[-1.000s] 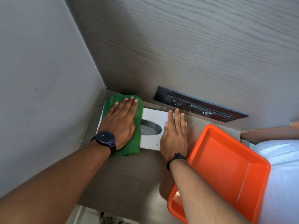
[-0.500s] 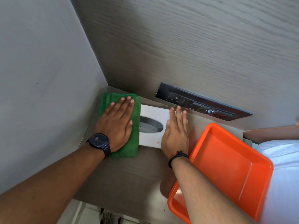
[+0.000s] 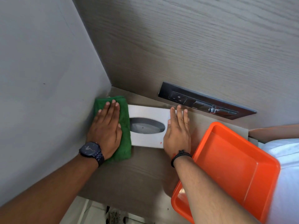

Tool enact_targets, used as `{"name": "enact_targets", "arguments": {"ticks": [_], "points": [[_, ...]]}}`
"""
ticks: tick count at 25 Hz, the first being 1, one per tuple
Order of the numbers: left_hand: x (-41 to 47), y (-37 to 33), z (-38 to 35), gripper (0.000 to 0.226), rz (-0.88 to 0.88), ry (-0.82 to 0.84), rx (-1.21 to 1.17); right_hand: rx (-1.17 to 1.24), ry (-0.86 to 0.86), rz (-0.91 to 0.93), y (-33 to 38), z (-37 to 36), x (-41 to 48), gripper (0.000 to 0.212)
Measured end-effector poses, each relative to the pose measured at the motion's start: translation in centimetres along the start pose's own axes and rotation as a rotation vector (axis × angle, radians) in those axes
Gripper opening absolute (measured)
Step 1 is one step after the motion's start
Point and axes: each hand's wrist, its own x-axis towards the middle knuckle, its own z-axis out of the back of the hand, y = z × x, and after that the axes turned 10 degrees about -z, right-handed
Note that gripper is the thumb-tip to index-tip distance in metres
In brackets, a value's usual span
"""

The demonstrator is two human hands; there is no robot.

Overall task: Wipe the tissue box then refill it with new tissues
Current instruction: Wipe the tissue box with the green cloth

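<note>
A white tissue box (image 3: 151,114) with a dark oval slot lies flat on the wooden desk in the corner. No tissue shows in the slot. My left hand (image 3: 106,128) lies flat, fingers together, pressing a folded green cloth (image 3: 124,126) onto the box's left end. My right hand (image 3: 177,131) rests palm down on the box's right end and steadies it.
An orange plastic tray (image 3: 239,167) sits right of the box and partly over the desk's front edge. A black socket panel (image 3: 202,101) is set in the wood wall behind. A grey wall closes the left side. A white sheet (image 3: 288,159) lies far right.
My left hand has slid the green cloth leftward along the box, uncovering more of the white top. My right hand has stayed on the right end.
</note>
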Motion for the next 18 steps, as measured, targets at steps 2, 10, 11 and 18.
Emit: {"name": "enact_targets", "arguments": {"ticks": [2, 10, 11, 18], "points": [[-0.3, -0.8, 0.0, 0.064, -0.046, 0.018, 0.027, -0.005, 0.004, 0.002, 0.1, -0.1, -0.1, 0.055], [0.4, -4.2, -0.4, 0.069, -0.225, 0.053, 0.024, 0.117, 0.034, -0.009, 0.1, 0.1, 0.0, 0.052], [0.5, -4.7, -0.5, 0.070, -0.229, 0.052, 0.016, 0.186, 0.059, -0.030, 0.1, 0.3, 0.1, 0.050], [1.4, -10.4, -1.7, 0.068, -0.194, 0.015, -0.099, 0.503, 0.178, -0.183, 0.5, 1.6, 0.4, 0.059]]}}
